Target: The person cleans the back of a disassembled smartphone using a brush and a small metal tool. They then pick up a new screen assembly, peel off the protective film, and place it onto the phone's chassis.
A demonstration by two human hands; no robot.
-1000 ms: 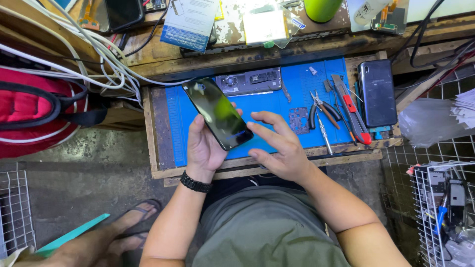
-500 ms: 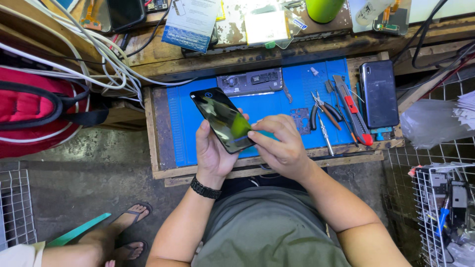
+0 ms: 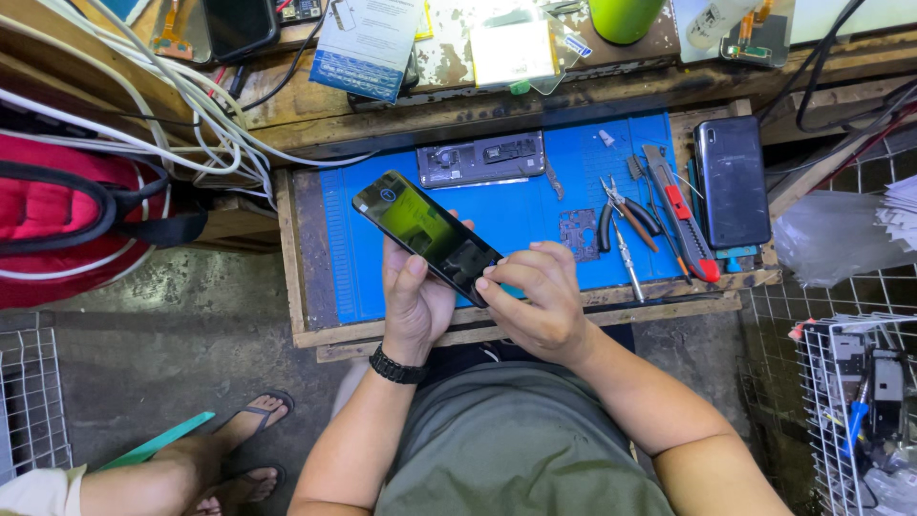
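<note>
Black phone point(image 3: 427, 237) gripped in left hand point(image 3: 414, 301), right hand point(image 3: 535, 301) pinching its lower edge, blue-white box point(image 3: 366, 43) behind

the single head-worn camera looked steeply down from above the seated person, close over the blue rubber work mat point(image 3: 535, 215) on the worn wooden tray point(image 3: 304, 287), facing the cluttered bench beyond and concrete floor below.

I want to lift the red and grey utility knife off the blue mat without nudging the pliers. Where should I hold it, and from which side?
Take the utility knife across its long grey-and-red body near the middle, coming from straight above. It lies flat, running up and down the blue mat, so its two long edges suit a pinch grip. The pliers lie close on its left and the dark phone on its right, so a sideways approach looks cramped.
</note>
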